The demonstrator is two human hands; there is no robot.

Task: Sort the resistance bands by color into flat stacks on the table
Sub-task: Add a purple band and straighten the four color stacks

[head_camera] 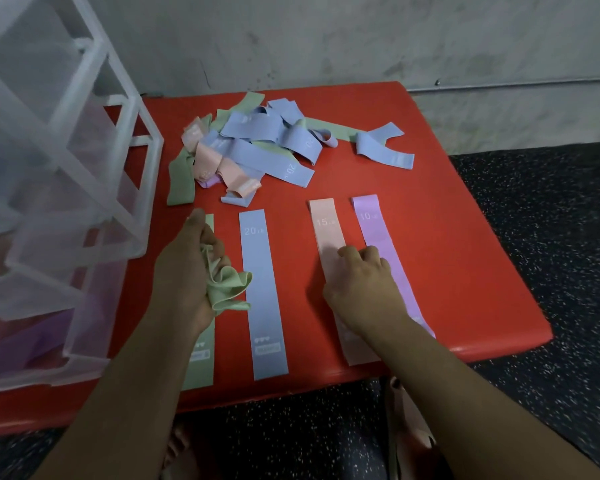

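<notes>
- While it is bunched in the left hand (187, 268), whose fingers curl around it, the green band (231, 289) sits directly over the flat green strip (201, 368) at the near-left of the table (447, 237).
- This strip's long axis runs away from the person, parallel to the 3 others: blue strip (264, 296), pink strip (328, 233), purple strip (374, 230).
- So the band probably needs stretching along this axis before laying.
- The right hand (357, 282), fingers curled and gripping nothing visible, rests on the pink strip, farther from the green one.
- The mixed pile (257, 147) lies beyond.

Bare left hand (187, 271), bare right hand (361, 285), unsleeved forearms (125, 393)
</notes>
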